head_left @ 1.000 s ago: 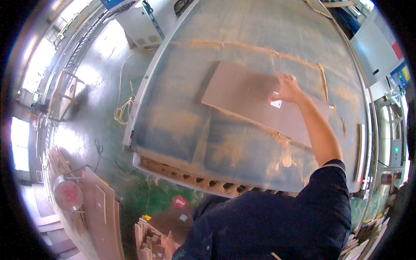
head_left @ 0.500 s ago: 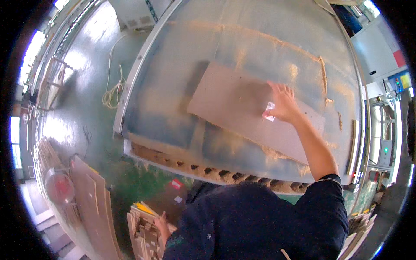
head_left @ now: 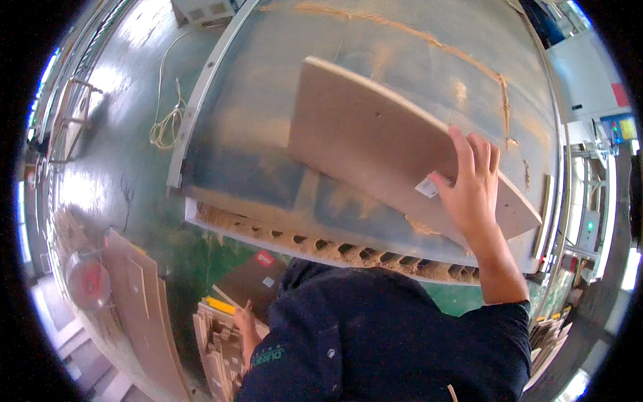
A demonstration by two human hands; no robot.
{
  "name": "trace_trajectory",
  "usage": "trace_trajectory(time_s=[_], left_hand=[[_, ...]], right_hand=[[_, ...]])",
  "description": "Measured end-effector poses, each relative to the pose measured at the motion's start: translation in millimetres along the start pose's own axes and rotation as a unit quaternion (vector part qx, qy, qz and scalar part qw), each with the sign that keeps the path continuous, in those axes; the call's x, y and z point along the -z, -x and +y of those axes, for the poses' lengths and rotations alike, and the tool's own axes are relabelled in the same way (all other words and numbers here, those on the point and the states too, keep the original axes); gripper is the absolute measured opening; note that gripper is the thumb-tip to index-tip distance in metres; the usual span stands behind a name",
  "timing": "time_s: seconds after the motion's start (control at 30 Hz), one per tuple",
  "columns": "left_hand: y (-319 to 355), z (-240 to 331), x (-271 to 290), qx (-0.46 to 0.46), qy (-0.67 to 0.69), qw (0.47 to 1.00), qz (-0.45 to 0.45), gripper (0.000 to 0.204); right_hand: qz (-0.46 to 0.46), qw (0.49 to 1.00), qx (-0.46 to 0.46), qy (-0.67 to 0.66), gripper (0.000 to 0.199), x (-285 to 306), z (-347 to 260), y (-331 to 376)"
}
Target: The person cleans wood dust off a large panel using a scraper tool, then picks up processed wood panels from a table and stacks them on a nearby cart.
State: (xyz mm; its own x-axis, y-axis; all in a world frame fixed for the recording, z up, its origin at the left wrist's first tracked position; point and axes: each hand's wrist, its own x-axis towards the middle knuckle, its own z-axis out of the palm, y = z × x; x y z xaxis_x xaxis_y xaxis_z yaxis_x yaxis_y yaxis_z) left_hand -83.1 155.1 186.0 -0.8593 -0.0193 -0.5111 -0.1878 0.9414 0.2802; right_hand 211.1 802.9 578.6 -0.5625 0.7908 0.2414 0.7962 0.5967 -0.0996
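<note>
A flat brown fibreboard panel [head_left: 368, 127] is tilted up over the dusty table [head_left: 248, 127], its far long edge raised and its near edge low. My right hand [head_left: 472, 174] grips that raised edge toward the right end, fingers over the top and thumb on the face by a small white label [head_left: 426, 187]. Low at my left side, my left hand [head_left: 246, 323] has its fingers curled at the pale edge of a second brown panel [head_left: 244, 280], which carries a red and a white label. My sleeve and body partly hide that panel.
Sawdust lines [head_left: 435, 41] mark the tabletop, and a slotted trough [head_left: 321, 248] runs along its near edge. A stack of wood strips [head_left: 218, 348] stands beside my left hand. Leaning boards [head_left: 137, 295] are farther left; a coiled cord [head_left: 167, 127] lies on the green floor.
The panel under my right hand lay flat before; now its far edge is lifted. My right hand has gone from lying on its face to gripping the edge. My left hand stays low.
</note>
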Motion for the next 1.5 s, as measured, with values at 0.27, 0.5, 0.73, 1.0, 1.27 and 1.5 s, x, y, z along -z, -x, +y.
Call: trace_trajectory(time_s=[0.27, 0.5, 0.73, 1.0, 1.27, 1.5], left_hand=[[42, 127, 29, -0.060, -0.152, 0.987, 0.009, 0.040], [12, 94, 1, -0.140, 0.020, 0.988, -0.063, 0.039], [-4, 53, -15, -0.199, 0.036, 0.978, -0.059, 0.037], [106, 146, 31, -0.040, 0.008, 0.999, 0.009, 0.036], [119, 90, 43, 0.038, -0.175, 0.983, 0.050, 0.050], [127, 112, 54, -0.023, -0.085, 0.995, 0.038, 0.047]], right_hand=[[-0.316, 0.947, -0.039, -0.052, 0.045, 57, 4, -33], [-0.102, 0.990, -0.056, -0.077, 0.037, 78, 39, -54], [0.101, 0.992, -0.045, 0.059, 0.030, 55, 138, -135], [0.176, 0.942, -0.031, 0.286, 0.035, -61, 277, -222], [0.156, 0.949, -0.080, 0.263, 0.038, -102, 309, -249], [0.035, 0.962, -0.086, 0.258, 0.032, -137, 309, -201]])
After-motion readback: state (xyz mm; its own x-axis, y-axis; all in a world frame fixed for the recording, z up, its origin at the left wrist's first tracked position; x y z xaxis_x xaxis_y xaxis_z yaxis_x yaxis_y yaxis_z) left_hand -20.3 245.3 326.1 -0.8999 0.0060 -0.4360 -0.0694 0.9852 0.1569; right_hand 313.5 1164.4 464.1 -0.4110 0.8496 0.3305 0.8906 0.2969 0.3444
